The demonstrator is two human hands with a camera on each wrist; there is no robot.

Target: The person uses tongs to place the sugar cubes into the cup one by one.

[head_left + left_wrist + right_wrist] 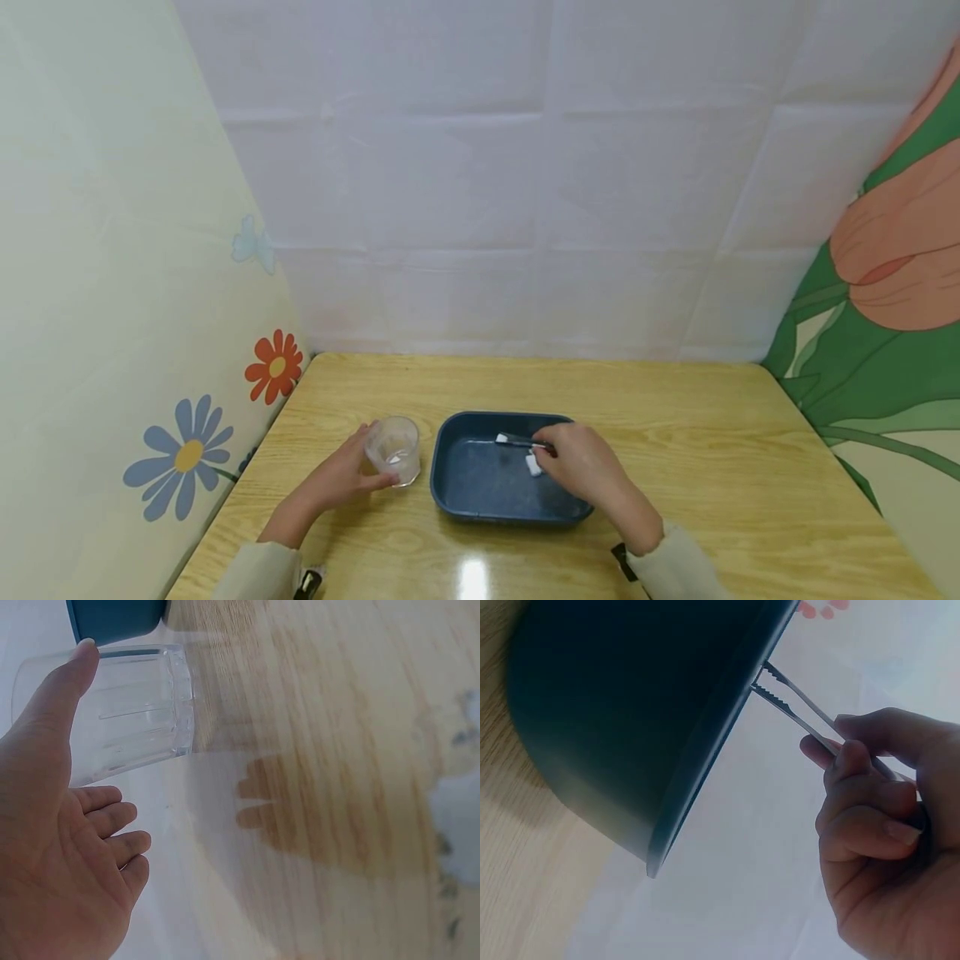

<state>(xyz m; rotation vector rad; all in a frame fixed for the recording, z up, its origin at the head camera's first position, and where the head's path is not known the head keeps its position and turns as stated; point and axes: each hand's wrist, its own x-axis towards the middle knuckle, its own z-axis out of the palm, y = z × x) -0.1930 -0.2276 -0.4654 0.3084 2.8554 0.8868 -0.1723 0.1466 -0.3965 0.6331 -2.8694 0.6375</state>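
My left hand [348,471] holds a clear glass [401,442] standing upright on the table, thumb on its near side. The left wrist view shows the thumb along the glass [127,712] and the other fingers bent on the opposite side. My right hand [581,458] grips metal tweezers [517,440] over the dark blue tray [487,496]. A small white piece [501,438] shows at their tips. White pieces [533,465] lie in the tray below the hand. In the right wrist view, the tweezers' serrated tips [776,690] stand slightly apart beside the rim, which hides what lies inside.
A light wood table [712,467] carries the tray and glass, with the tray just right of the glass. A white sheet [480,208] hangs along the back edge. Flower-printed panels [97,292] stand at both sides.
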